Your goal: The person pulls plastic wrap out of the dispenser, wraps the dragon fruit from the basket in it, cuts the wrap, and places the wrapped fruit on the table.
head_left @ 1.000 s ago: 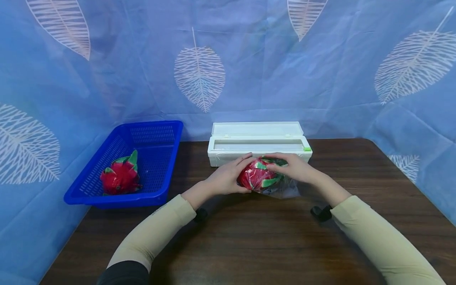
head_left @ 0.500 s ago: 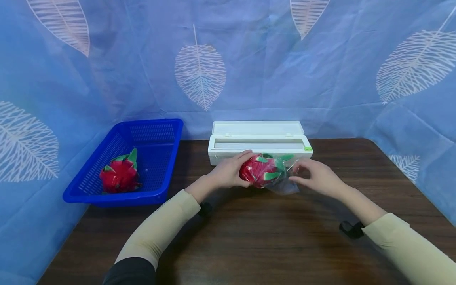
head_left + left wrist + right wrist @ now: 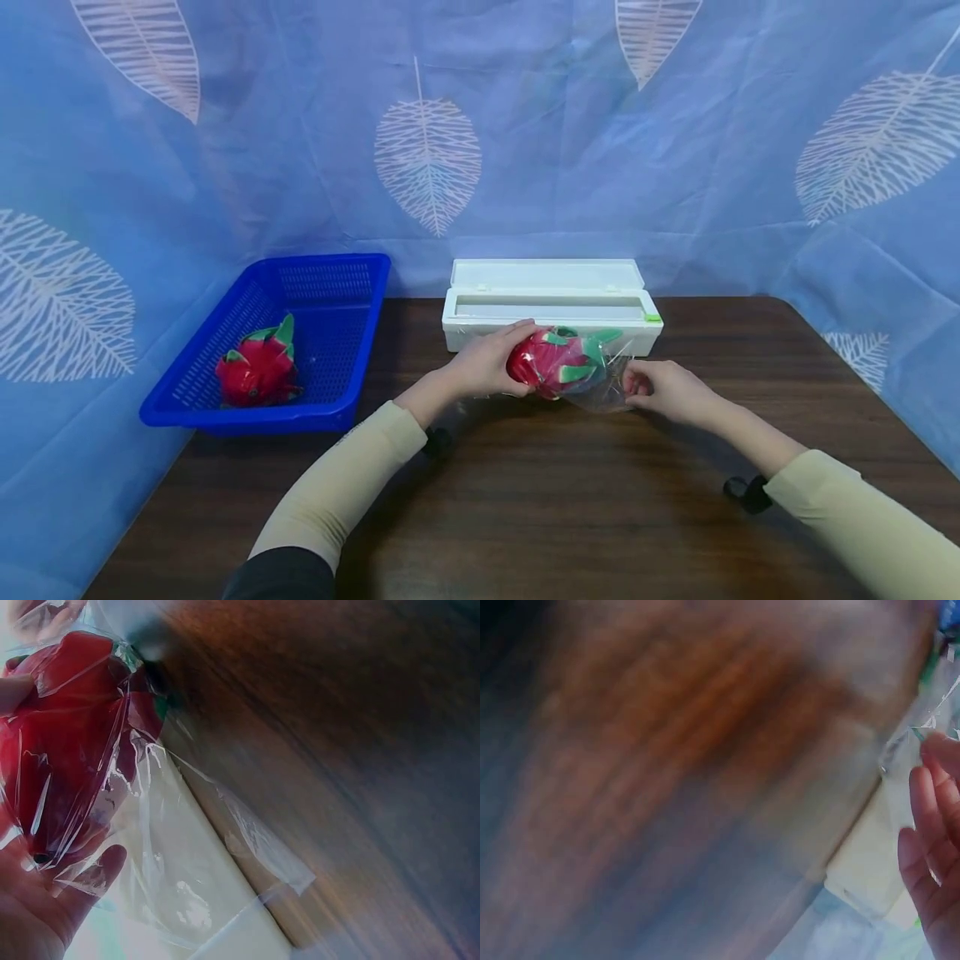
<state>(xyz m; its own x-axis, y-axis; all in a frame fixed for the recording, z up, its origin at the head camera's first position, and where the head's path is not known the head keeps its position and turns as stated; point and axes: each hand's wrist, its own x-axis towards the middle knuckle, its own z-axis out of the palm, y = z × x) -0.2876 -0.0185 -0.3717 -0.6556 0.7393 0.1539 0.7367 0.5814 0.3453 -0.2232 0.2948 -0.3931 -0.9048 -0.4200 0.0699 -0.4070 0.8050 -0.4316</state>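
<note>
A red dragon fruit (image 3: 551,360) with green scales, wrapped in clear plastic film (image 3: 172,847), is held just in front of the white box. My left hand (image 3: 489,362) grips its left end, thumb low and fingers over the top. At the fruit's right, my right hand (image 3: 670,390) pinches the loose end of the film between thumb and curled fingers. In the left wrist view, creased film stretches tightly across the red skin, and a loose flap hangs off one side. The right wrist view catches my right fingertips (image 3: 934,742) at the film's edge.
Behind the fruit stands a long white film dispenser box (image 3: 552,321), its lid raised. On the left, a blue plastic basket (image 3: 360,350) holds another dragon fruit (image 3: 258,371). A dark wooden table (image 3: 555,500) lies beneath everything, with a blue leaf-patterned cloth (image 3: 300,167) behind.
My right hand has come off the top of the fruit, moved right and taken the film's loose end, drawing it outward. My left hand has kept its grip on the fruit.
</note>
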